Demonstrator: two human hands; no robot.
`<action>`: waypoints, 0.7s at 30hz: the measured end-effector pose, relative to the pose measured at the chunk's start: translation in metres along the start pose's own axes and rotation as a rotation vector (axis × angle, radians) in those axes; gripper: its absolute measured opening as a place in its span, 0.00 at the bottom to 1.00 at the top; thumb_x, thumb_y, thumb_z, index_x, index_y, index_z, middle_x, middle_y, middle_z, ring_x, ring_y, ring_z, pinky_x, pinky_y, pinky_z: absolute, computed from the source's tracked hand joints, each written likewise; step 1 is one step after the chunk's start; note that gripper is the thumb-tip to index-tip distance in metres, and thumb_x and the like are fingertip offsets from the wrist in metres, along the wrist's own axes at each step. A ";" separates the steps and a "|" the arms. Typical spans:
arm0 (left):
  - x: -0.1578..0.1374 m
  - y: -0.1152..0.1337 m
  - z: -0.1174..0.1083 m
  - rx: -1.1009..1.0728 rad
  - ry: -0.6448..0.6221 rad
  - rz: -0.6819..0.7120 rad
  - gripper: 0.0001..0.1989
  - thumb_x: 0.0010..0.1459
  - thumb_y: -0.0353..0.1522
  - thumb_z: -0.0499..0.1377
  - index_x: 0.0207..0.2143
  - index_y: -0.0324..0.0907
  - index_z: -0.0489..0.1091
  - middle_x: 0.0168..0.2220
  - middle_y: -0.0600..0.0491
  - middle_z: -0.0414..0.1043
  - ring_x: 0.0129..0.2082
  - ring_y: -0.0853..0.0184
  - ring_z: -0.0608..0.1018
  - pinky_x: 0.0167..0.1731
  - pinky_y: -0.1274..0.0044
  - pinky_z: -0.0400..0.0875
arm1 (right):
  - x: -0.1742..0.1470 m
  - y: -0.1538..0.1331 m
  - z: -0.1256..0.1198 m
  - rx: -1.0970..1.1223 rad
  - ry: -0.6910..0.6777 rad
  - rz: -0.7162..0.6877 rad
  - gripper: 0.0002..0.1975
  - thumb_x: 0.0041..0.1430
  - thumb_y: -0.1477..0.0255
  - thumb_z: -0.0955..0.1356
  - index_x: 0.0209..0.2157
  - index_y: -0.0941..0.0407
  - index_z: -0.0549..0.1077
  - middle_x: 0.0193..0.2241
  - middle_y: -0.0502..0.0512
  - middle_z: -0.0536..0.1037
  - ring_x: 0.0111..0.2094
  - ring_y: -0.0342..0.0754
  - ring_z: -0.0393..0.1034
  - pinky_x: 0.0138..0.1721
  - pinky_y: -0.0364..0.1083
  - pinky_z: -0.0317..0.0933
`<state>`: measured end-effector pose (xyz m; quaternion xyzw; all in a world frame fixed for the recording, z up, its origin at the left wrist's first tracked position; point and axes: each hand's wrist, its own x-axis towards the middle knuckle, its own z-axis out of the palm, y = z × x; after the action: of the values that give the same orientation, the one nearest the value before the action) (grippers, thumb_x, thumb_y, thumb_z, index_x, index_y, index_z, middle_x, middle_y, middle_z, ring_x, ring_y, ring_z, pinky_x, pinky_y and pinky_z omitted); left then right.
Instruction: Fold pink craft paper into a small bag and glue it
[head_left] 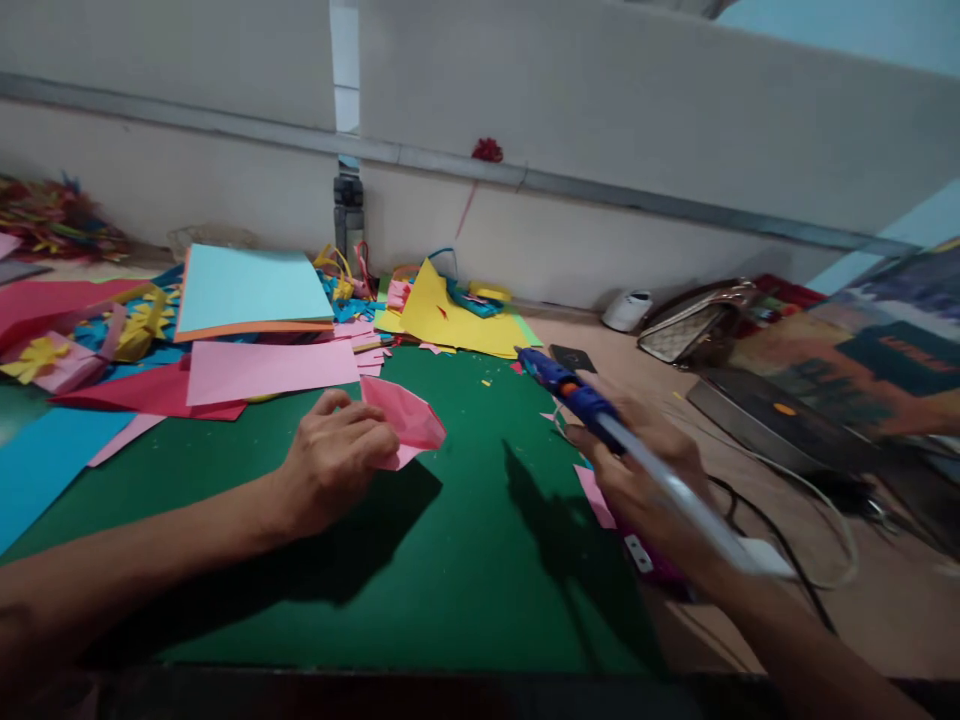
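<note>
My left hand [336, 455] is closed round the edge of a folded pink paper piece [411, 420], held a little above the green mat [465, 560]. The paper opens out to the right like a small pocket or cone. On the right, my right hand [652, 465] grips a blue glue gun [562, 385], its nozzle pointing up and left. A long clear glue stick [679, 490] sticks out of the gun's back over my wrist. The glue gun and the pink paper are apart. My right fingers are partly blurred and hidden behind the gun.
Coloured paper sheets, among them a light blue stack [251, 290] and a yellow sheet [450, 315], lie at the back and left. At right are a purple power strip [656, 565], black cables [787, 560], a patterned purse [682, 325] and a white object [627, 310].
</note>
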<state>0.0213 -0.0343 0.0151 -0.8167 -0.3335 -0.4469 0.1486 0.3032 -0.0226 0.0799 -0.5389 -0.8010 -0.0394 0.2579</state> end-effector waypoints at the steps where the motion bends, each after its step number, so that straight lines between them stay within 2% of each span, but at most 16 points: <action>1: 0.001 0.000 0.000 -0.038 0.015 -0.031 0.09 0.55 0.24 0.54 0.23 0.41 0.63 0.24 0.55 0.75 0.27 0.69 0.76 0.31 0.73 0.61 | 0.003 0.002 0.006 -0.116 0.009 -0.053 0.24 0.58 0.68 0.59 0.56 0.58 0.58 0.43 0.62 0.73 0.43 0.57 0.68 0.40 0.51 0.61; 4: 0.004 0.005 -0.004 -0.171 0.038 -0.157 0.07 0.55 0.27 0.56 0.24 0.41 0.63 0.23 0.55 0.74 0.23 0.70 0.74 0.28 0.75 0.64 | 0.009 0.003 0.023 -0.481 -0.087 -0.148 0.24 0.57 0.78 0.57 0.56 0.61 0.58 0.40 0.63 0.75 0.38 0.56 0.69 0.38 0.50 0.58; 7: 0.009 0.013 -0.010 -0.313 0.038 -0.366 0.06 0.53 0.30 0.59 0.25 0.41 0.65 0.22 0.54 0.72 0.23 0.70 0.73 0.23 0.78 0.67 | 0.011 -0.001 0.039 -0.691 -0.172 -0.259 0.25 0.56 0.84 0.55 0.55 0.62 0.61 0.34 0.62 0.76 0.34 0.55 0.69 0.38 0.51 0.55; 10: 0.013 0.020 -0.012 -0.518 0.047 -0.582 0.08 0.50 0.32 0.61 0.23 0.39 0.65 0.21 0.55 0.70 0.22 0.72 0.72 0.20 0.82 0.68 | 0.011 -0.002 0.052 -0.759 -0.201 -0.314 0.23 0.57 0.84 0.54 0.54 0.62 0.63 0.31 0.61 0.76 0.33 0.55 0.68 0.39 0.53 0.53; 14: 0.015 0.024 -0.013 -0.676 0.019 -0.727 0.09 0.47 0.32 0.63 0.21 0.38 0.65 0.21 0.56 0.69 0.21 0.74 0.70 0.19 0.83 0.67 | 0.012 -0.001 0.052 -0.750 -0.227 -0.305 0.24 0.55 0.85 0.56 0.52 0.59 0.64 0.32 0.59 0.76 0.34 0.55 0.68 0.42 0.56 0.52; 17: 0.016 0.025 -0.013 -0.753 -0.002 -0.804 0.09 0.45 0.30 0.64 0.20 0.38 0.65 0.19 0.57 0.67 0.19 0.76 0.68 0.18 0.84 0.64 | 0.012 -0.010 0.035 -0.577 -0.249 -0.281 0.19 0.52 0.82 0.61 0.47 0.57 0.68 0.36 0.60 0.76 0.39 0.57 0.67 0.43 0.57 0.54; 19: 0.017 0.027 -0.013 -0.807 -0.004 -0.846 0.10 0.44 0.30 0.64 0.20 0.38 0.65 0.19 0.58 0.66 0.19 0.76 0.67 0.17 0.85 0.63 | 0.011 -0.023 0.020 -0.260 -0.273 -0.257 0.15 0.53 0.76 0.64 0.44 0.56 0.69 0.39 0.59 0.75 0.41 0.55 0.67 0.43 0.55 0.56; 21: 0.017 0.029 -0.013 -0.861 -0.008 -0.900 0.10 0.43 0.30 0.65 0.20 0.38 0.65 0.19 0.58 0.66 0.18 0.77 0.67 0.17 0.85 0.62 | 0.008 -0.040 0.009 0.105 -0.216 -0.166 0.12 0.55 0.71 0.64 0.42 0.54 0.69 0.41 0.55 0.75 0.42 0.50 0.68 0.44 0.51 0.58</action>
<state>0.0392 -0.0559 0.0386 -0.5844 -0.4353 -0.5572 -0.3981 0.2626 -0.0292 0.0845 -0.4574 -0.8670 0.0396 0.1938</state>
